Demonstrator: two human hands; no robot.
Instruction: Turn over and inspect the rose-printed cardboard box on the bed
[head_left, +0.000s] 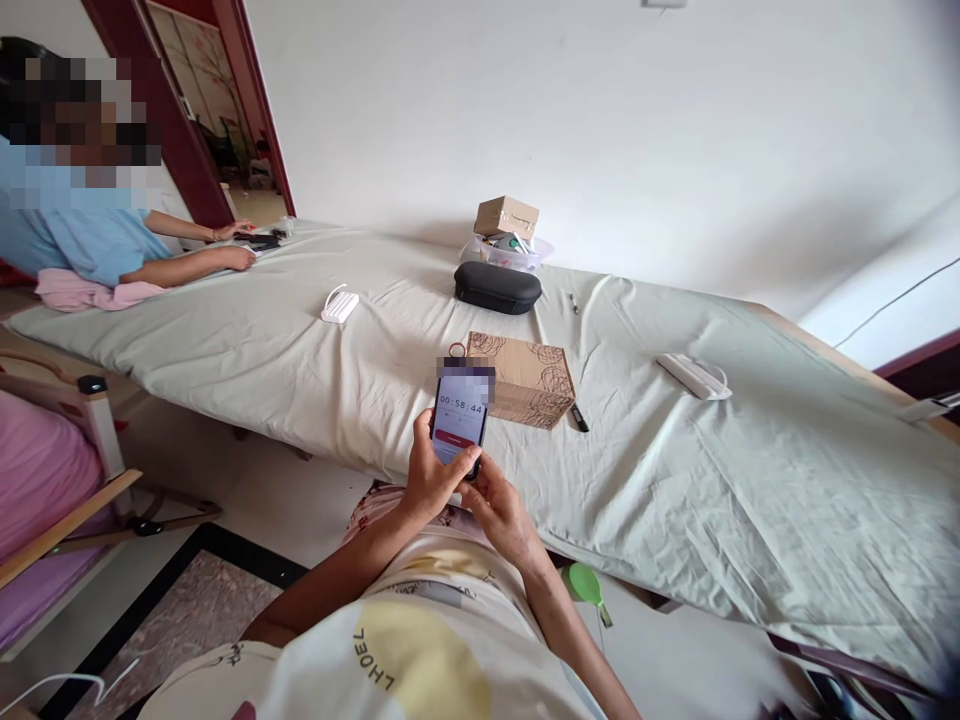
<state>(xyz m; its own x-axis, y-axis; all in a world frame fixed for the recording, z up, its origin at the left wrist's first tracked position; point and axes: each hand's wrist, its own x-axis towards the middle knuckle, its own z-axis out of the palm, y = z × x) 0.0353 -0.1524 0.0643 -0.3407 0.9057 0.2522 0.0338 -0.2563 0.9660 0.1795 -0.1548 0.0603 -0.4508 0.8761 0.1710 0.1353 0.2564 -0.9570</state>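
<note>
A smartphone (459,410), tilted up toward me, shows a running time display with a red button below it. My left hand (433,470) is wrapped round its left side, with the thumb across the lower end of the screen. At the phone's lower right corner my right hand (499,505) has its fingers curled against the edge. Just behind the phone lies a cardboard box (525,380) with dark line drawings. A small black object (580,418) rests against the box's right side, and a thin reddish ring (457,349) peeks out above the phone.
On the sheet-covered surface (750,480) are a black zip case (498,288), a plastic basket (546,250) with a small carton (506,215), and white power strips (340,304). A person in blue (90,235) sits far left. Below the edge hangs a green object (585,583).
</note>
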